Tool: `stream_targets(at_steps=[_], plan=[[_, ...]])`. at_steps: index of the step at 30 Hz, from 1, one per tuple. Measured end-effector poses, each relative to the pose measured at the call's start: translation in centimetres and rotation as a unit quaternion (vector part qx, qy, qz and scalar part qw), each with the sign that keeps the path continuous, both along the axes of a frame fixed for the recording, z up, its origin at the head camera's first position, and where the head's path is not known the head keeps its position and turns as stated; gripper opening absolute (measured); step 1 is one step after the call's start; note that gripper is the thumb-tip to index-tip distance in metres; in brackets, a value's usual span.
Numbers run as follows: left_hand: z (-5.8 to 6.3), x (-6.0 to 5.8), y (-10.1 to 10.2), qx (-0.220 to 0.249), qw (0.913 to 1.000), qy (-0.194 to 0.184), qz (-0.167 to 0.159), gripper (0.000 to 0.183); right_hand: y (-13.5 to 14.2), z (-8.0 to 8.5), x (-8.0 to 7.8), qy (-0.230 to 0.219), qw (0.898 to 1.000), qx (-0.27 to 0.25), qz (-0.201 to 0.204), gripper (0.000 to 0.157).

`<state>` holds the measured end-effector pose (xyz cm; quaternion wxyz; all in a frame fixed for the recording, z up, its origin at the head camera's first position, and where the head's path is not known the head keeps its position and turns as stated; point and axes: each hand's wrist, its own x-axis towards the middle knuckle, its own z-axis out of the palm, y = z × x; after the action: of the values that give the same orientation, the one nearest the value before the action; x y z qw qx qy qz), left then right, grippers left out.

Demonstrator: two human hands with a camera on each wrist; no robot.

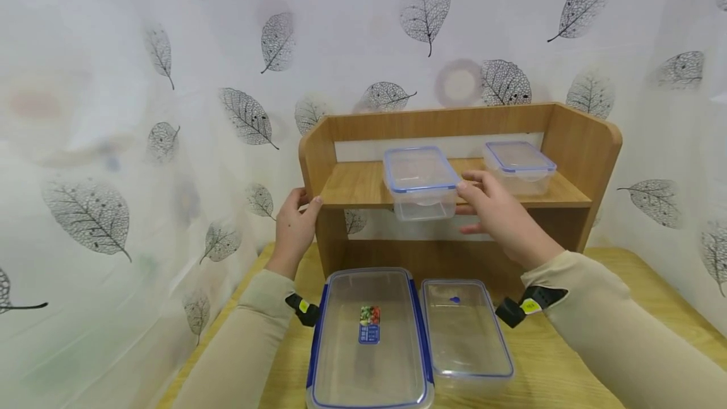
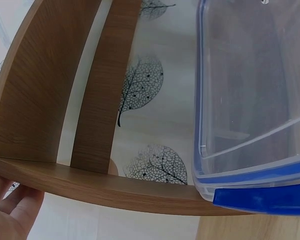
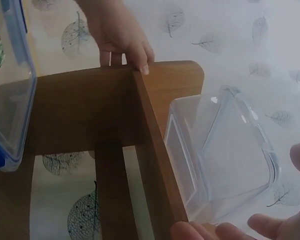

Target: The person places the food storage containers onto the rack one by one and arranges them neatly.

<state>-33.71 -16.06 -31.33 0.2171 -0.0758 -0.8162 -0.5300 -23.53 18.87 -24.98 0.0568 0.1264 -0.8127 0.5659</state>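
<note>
On the wooden shelf's upper board [image 1: 354,189] sits a clear lidded food container [image 1: 423,172] with a blue seal, its front jutting past the board's edge. My left hand [image 1: 296,226] grips the shelf's left side, thumb in front and fingers around the panel; the right wrist view shows this left hand [image 3: 117,35] too. Beside the container's right front corner is my right hand [image 1: 500,213], fingers spread and only loosely bent. Whether its fingertips touch the container is hard to tell. A second small container [image 1: 519,166] stands at the board's right end.
Below, on the wooden table [image 1: 551,333], a large container [image 1: 392,358] with blue side clips lies in front of the shelf. A narrower clear container [image 1: 468,327] is at its right. A leaf-patterned curtain [image 1: 363,30] hangs behind.
</note>
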Motion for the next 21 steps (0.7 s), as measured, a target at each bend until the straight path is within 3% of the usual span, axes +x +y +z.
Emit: stream_targets(at_steps=[4, 6, 8, 11, 16, 19, 21], plan=[[-0.1, -0.1, 0.0, 0.000, 1.0000, -0.003, 0.003, 0.042, 0.1, -0.2, 0.9, 0.066, 0.994, 0.082, -0.028, 0.072], [0.0, -0.1, 0.0, -0.001, 1.0000, -0.002, 0.005, 0.042, 0.1, -0.4, 1.2, 0.114, 0.984, 0.129, -0.043, 0.070], [0.0, -0.1, 0.0, -0.002, 1.0000, -0.001, 0.006, 0.042, 0.0, -0.7, 1.5, 0.171, 0.967, 0.178, -0.055, 0.068], [0.1, -0.1, 0.0, -0.001, 1.0000, 0.000, 0.005, 0.042, -0.1, -1.3, 1.8, 0.259, 0.932, 0.244, -0.068, 0.065], [0.1, -0.1, 0.0, 0.000, 1.0000, 0.000, 0.004, 0.041, -0.1, -2.1, 1.6, 0.389, 0.862, 0.318, -0.073, 0.068], [0.1, -0.1, 0.0, 0.000, 1.0000, -0.001, 0.004, 0.042, -0.1, -2.4, 1.2, 0.444, 0.825, 0.345, -0.059, 0.068], [0.1, 0.0, 0.0, 0.000, 1.0000, -0.001, 0.003, 0.042, -0.1, -2.5, 0.9, 0.469, 0.806, 0.359, -0.047, 0.067]])
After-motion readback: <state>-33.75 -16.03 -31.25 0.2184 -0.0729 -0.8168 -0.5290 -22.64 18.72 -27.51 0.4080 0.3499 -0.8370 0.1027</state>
